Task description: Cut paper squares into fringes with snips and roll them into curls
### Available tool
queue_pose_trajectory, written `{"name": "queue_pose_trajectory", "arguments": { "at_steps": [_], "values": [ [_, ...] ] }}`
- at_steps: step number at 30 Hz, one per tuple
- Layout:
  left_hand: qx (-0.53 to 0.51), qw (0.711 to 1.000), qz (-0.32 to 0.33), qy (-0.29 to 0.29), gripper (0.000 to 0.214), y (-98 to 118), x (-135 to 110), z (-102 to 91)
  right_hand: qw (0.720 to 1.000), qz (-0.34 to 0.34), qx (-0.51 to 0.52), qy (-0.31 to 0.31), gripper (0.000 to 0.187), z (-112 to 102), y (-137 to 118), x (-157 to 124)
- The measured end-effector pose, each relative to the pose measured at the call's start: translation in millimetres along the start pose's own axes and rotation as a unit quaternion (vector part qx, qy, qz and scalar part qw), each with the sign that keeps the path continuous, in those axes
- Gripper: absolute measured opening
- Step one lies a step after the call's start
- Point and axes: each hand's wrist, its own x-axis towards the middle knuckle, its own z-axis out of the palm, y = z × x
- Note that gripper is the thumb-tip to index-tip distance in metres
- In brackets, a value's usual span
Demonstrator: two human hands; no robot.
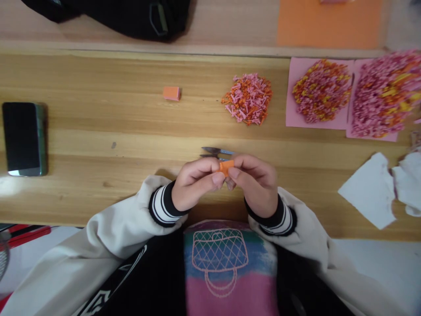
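Between the fingertips of my left hand (199,181) and my right hand (255,182) is a small orange piece (226,167), flat and roughly rectangular. Both hands pinch it, thumbs toward me, one at each end. Its underside is hidden, so I cannot make out its exact kind. Just beyond the fingers lie thread snips (212,152), blades pointing left, partly covered by my right hand. Farther off on the wooden table sits a small orange and pink block (171,93). To its right is a heap of small pink and orange pieces (249,99).
Two pink sheets (291,118) at the right bear larger heaps of pink, orange and yellow pieces. Torn white paper (371,193) lies near the right edge. A phone (23,138) rests at far left. Beyond the table are a black bag (131,17) and an orange sheet (329,26).
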Motion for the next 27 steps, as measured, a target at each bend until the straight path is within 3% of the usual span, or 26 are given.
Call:
{"name": "queue_pose_trajectory", "arguments": {
  "at_steps": [8, 16, 27],
  "values": [
    [0.019, 1.0, -0.01, 0.007, 0.025, 0.6, 0.3, -0.7, 1.0, 0.009, -0.004, 0.006, 0.022, 0.8, -2.4, -0.6],
    [-0.012, 1.0, -0.008, -0.012, 0.028, -1.3, -3.3, -5.3, 0.998, 0.014, 0.066, -0.019, 0.022, 2.1, -3.4, 0.3],
    [0.035, 0.999, -0.017, -0.009, 0.027, 7.2, 0.5, -0.5, 0.999, -0.01, -0.034, -0.03, 0.023, -1.0, -6.4, 0.3]
  ]
}}
